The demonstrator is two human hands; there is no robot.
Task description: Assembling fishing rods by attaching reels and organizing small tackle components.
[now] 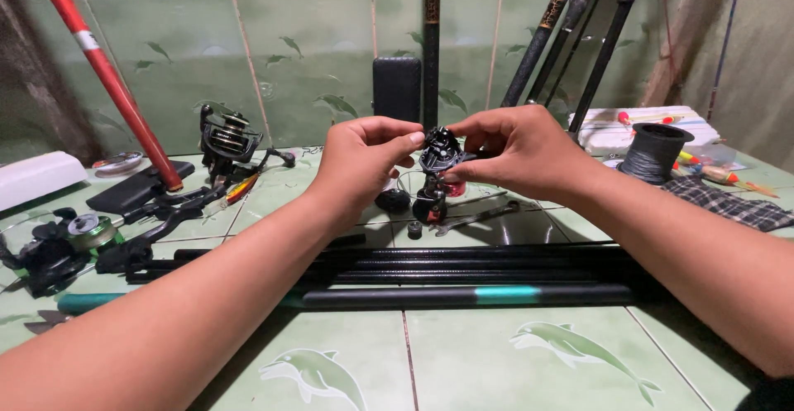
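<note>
A home fishing-tackle work corner. The desk [463, 353] and the wall [314, 39] behind it are clad in pale green tiles with dolphin and fish motifs. Fishing rods [571, 39] lean against the wall, and more rod sections [463, 274] lie across the desk. Reels [227, 138], a spool of dark line [653, 153], floats [711, 171] and a wrench [475, 217] are scattered about.

Your one head camera looks forward and down from close above the tiled counter [463, 353], facing the wall [314, 55] at 12 o'clock, both forearms entering from 5 and 7 o'clock.
</note>
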